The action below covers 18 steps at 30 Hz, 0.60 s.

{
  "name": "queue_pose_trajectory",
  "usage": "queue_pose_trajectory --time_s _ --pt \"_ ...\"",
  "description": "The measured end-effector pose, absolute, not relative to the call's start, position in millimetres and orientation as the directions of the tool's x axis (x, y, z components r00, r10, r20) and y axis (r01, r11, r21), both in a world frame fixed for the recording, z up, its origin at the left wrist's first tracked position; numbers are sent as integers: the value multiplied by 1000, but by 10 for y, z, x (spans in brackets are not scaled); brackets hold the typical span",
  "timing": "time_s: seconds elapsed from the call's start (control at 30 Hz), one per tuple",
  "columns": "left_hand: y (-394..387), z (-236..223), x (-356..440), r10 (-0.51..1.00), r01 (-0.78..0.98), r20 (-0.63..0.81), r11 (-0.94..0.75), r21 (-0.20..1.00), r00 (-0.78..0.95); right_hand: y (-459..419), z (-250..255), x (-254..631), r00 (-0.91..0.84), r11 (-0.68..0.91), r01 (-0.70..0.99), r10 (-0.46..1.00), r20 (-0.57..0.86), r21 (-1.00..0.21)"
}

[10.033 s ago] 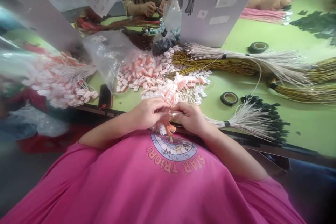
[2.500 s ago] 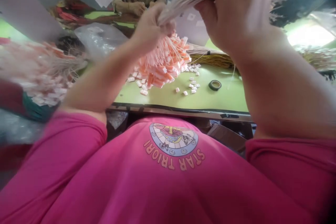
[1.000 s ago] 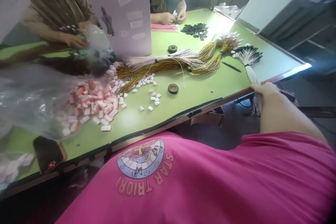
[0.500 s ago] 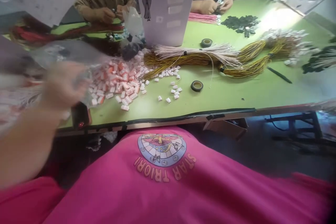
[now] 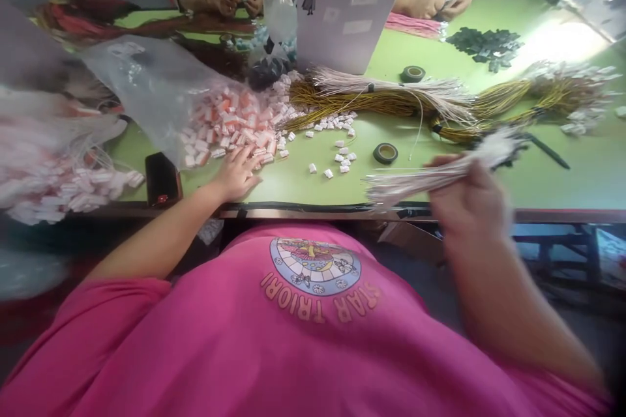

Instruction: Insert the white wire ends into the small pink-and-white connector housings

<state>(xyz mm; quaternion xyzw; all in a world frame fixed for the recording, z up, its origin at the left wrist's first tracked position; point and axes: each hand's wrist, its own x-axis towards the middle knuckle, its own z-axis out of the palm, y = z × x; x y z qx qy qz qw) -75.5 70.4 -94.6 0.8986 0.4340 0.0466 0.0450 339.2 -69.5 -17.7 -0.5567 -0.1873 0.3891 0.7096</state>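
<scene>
My left hand [image 5: 238,174] lies on the green table with its fingers spread, fingertips touching the near edge of a heap of pink and white plastic connectors [image 5: 229,120]. Nothing is visibly held in it. On the right, my right hand [image 5: 472,199], a little blurred, is closed around a bundle of white wires [image 5: 415,179]. The wires' loose ends point left above the table's front edge, and white and dark connector ends stick out beyond the hand. Between the hands lie several small white connectors [image 5: 344,159] and a roll of dark tape [image 5: 385,153].
Bundles of yellow-brown wire [image 5: 362,106] stretch across the middle under white wires [image 5: 391,86]. A second tape roll [image 5: 413,73], a dark pen-like tool [image 5: 548,150] and a phone-like dark object [image 5: 163,179] lie around. Opposite, two people work beside a pale upright box [image 5: 342,13].
My left hand has moved right, from the plastic bag to the connector heap. My right hand has come into view with the white wire bundle. The view has shifted left.
</scene>
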Motion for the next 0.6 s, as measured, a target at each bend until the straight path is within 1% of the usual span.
queue_pose_trajectory --time_s 0.03,0.07,0.1,0.17,0.23,0.3,0.37,0.47,0.5,0.53,0.6 --pt "706 -941 -745 785 773 67 -618 144 616 -648 -254 3122 519 85 -541 816 -253 -836" --pt "706 -939 -734 786 770 89 -617 165 611 -597 -334 2864 406 39 -669 856 -321 -742" --pt "707 -941 -725 788 767 112 -615 181 606 -543 -413 2631 364 14 -694 869 -335 -720" --pt "715 -963 -724 792 767 148 -611 196 593 -436 -561 2273 252 -66 -786 874 -416 -615" --pt "723 -994 -750 792 765 174 -610 204 585 -341 -682 2062 164 -124 -816 887 -432 -565" --pt "705 -1000 -780 788 757 202 -616 218 582 -263 -765 1954 127 -144 -816 901 -416 -560" --pt "639 -944 -766 769 733 253 -638 237 587 -205 -808 1893 120 -131 -813 916 -383 -568" --pt "442 -730 -576 692 649 332 -720 245 641 -167 -816 1801 144 -83 -803 934 -327 -591" --pt "362 -643 -468 661 617 332 -749 240 673 -168 -811 1765 162 -59 -794 938 -305 -605" --pt "286 -563 -348 636 592 299 -772 232 711 -175 -803 1729 170 -48 -785 942 -289 -618" --pt "167 -456 -106 628 592 196 -776 216 753 -205 -784 1675 163 -32 -779 954 -252 -626"
